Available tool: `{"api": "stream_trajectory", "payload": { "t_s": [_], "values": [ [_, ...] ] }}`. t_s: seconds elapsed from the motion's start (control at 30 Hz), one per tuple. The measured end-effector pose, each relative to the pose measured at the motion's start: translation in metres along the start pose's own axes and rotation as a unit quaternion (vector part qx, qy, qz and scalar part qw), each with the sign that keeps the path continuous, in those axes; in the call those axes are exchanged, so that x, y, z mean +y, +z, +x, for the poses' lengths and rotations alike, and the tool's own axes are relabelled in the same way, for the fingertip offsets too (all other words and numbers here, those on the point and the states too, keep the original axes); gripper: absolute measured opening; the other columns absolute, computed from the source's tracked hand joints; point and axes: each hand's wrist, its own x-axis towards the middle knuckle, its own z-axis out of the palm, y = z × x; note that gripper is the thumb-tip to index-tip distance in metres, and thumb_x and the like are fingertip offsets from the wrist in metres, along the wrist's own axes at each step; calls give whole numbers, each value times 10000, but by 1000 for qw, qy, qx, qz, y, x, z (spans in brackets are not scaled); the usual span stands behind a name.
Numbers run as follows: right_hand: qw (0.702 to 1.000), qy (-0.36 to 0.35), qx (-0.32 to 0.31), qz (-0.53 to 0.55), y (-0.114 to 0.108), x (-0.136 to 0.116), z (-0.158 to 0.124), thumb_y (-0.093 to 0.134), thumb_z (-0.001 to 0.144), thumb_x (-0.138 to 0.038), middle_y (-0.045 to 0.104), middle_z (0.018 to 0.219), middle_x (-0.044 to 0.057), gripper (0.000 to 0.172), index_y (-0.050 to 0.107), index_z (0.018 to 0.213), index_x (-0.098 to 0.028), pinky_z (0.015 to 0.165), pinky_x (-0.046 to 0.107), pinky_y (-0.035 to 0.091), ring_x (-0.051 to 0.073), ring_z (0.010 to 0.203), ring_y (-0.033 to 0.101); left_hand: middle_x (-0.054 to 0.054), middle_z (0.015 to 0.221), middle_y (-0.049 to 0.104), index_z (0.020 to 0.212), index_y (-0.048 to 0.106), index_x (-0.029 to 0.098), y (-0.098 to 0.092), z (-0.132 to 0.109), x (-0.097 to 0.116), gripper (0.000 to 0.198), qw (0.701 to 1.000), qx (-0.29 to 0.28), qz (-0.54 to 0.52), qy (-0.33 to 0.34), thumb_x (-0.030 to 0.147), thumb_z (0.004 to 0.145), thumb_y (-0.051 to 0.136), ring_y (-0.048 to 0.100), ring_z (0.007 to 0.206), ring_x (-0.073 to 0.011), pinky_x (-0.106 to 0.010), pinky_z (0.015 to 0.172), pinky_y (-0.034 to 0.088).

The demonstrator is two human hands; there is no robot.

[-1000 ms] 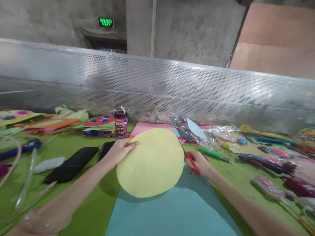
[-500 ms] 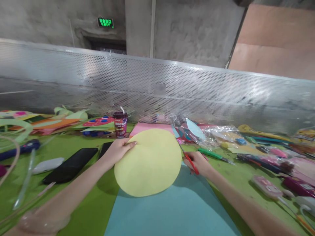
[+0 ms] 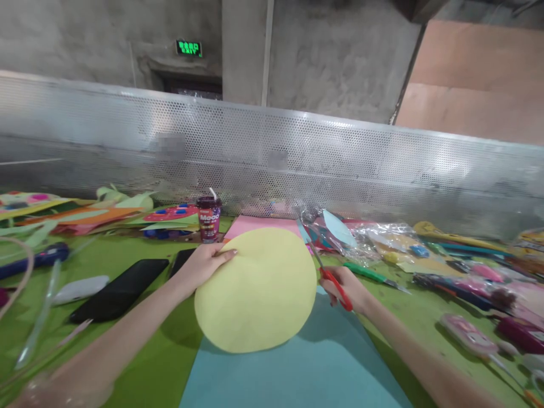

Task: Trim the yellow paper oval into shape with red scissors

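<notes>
My left hand (image 3: 203, 263) pinches the upper left edge of a round yellow paper disc (image 3: 255, 289) and holds it tilted above the table. My right hand (image 3: 346, 288) is closed round the red handles of a pair of scissors (image 3: 329, 275); the blades point up and away at the disc's right edge. Under the disc lie a light blue sheet (image 3: 306, 362) and, farther back, a pink sheet (image 3: 259, 225).
On the green table (image 3: 140, 362) lie two black phones (image 3: 119, 289), a purple drink cup (image 3: 209, 218), coloured paper cut-outs (image 3: 106, 215) at the left, plastic bags of craft bits (image 3: 374, 235), green-handled scissors (image 3: 374, 276) and pens at the right. A perforated metal barrier (image 3: 272, 153) runs behind.
The disc has turned slightly and sits a little lower. My right hand with the scissors has shifted a little to the right along the disc's edge.
</notes>
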Motion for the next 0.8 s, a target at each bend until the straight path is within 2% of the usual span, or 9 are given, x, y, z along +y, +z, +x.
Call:
{"api": "stream_trajectory", "payload": {
  "t_s": [0.47,0.8],
  "values": [
    [1000,6,-7,-2,6,-1,-1,393,672,-238,432,453,-59,110,420,603,-157,342,182,384,94,374,493,-36,711,678,934,611,159,2,0,1,372,1000,6,-19,-2,405,662,551,615,596,-187,-247,515,454],
    [1000,18,-11,-1,5,-8,-3,403,665,-229,459,450,-50,107,412,586,-158,346,168,381,81,364,480,-50,724,678,943,609,157,1,1,-4,396,1000,9,-19,9,426,659,544,619,604,-207,-268,516,457]
  ]
}}
